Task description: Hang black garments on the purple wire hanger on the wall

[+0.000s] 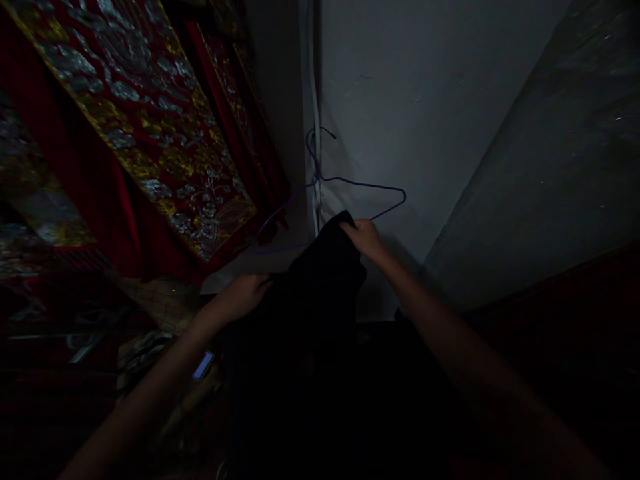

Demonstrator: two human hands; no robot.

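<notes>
A black garment [320, 280] is stretched between my two hands; its exact kind is lost in the dark. My left hand [245, 295] grips its left edge, fingers closed on the cloth. At the upper right corner, my right hand [364, 237] pinches the fabric between thumb and fingers. Just behind the garment hangs a thin purple wire hanger [363, 183], its hook up by a pale cable on the wall. The garment and my right hand cover part of the hanger's lower bar. Whether the cloth touches the hanger I cannot tell.
Red cloth with gold and silver embroidery [170, 133] hangs at the left. A pale cable [314, 87] runs down the grey wall [400, 87]. Plastic-looking sheeting [565, 153] covers the right side. A small lit screen [203, 366] lies low at the left, beyond my left forearm.
</notes>
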